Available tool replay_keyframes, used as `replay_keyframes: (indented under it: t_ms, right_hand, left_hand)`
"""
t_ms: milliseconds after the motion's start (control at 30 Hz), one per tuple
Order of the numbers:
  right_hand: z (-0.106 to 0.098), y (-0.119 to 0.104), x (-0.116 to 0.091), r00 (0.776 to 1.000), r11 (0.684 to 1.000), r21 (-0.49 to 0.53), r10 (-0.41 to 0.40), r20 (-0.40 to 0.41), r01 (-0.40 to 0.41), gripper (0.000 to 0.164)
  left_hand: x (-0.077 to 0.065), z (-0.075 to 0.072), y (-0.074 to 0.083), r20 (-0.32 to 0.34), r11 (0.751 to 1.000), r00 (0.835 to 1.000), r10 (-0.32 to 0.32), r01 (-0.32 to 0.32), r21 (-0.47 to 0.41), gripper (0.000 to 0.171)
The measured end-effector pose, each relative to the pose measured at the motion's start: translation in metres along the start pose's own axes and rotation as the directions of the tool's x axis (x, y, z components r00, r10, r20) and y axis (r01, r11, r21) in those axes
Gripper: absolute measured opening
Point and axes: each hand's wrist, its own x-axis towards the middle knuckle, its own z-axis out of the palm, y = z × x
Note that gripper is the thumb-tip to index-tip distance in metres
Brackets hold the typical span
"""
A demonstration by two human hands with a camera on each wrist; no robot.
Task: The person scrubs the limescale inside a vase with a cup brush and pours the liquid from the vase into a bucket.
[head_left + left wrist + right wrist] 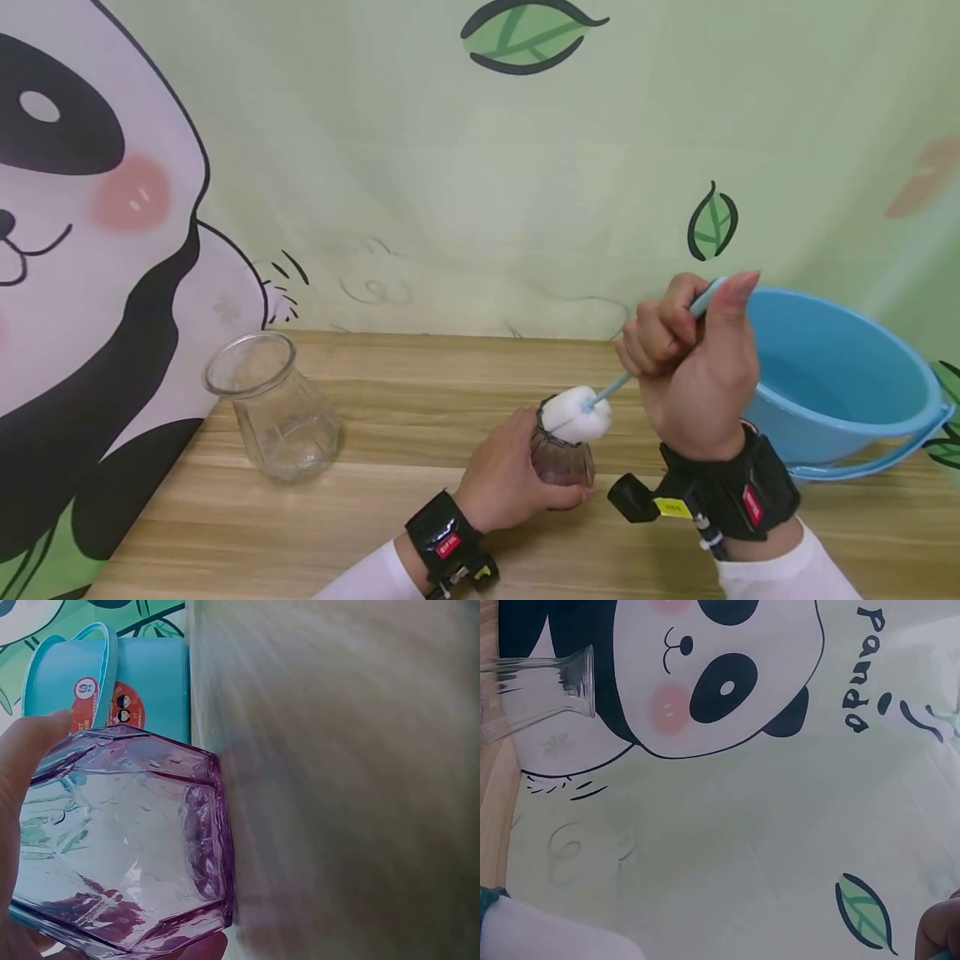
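Observation:
My left hand (504,473) grips a small purple-tinted faceted glass jar (561,463) standing on the table. In the left wrist view the jar (120,840) fills the lower left, with the thumb along its side. Above it, my right hand (697,367) is curled round the blue handle (617,386) of a sponge brush, thumb at the handle's upper end. The brush's white sponge head (576,414) sits at the jar's mouth, partly above the rim. In the right wrist view the sponge (555,934) shows at the lower left, beside the dark rim.
A larger clear glass jar (288,425) stands upright on the left of the wooden table (405,375). At the right is a blue bucket (825,358), its handle hanging down in front. A green cloth backdrop (420,167) with a panda print rises behind the table.

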Motion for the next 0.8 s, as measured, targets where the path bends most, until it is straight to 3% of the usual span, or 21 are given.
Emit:
replay_keyframes:
  t_ms: [367,800]
  right_hand:
    - [0.002,0.015,0.0,0.999,0.999,-0.041,0.026,-0.04,-0.028,0.055]
    - [0.007,0.028,-0.008,0.999,0.986,-0.157,0.051,-0.017,-0.053,0.053]
  left_hand:
    - [-0.001,-0.002,-0.003,0.011,1.0,1.0,-0.01,0.01,-0.025,0.085]
    - [0.002,0.0,0.0,0.033,0.997,0.999,-0.012,0.015,-0.075,0.075]
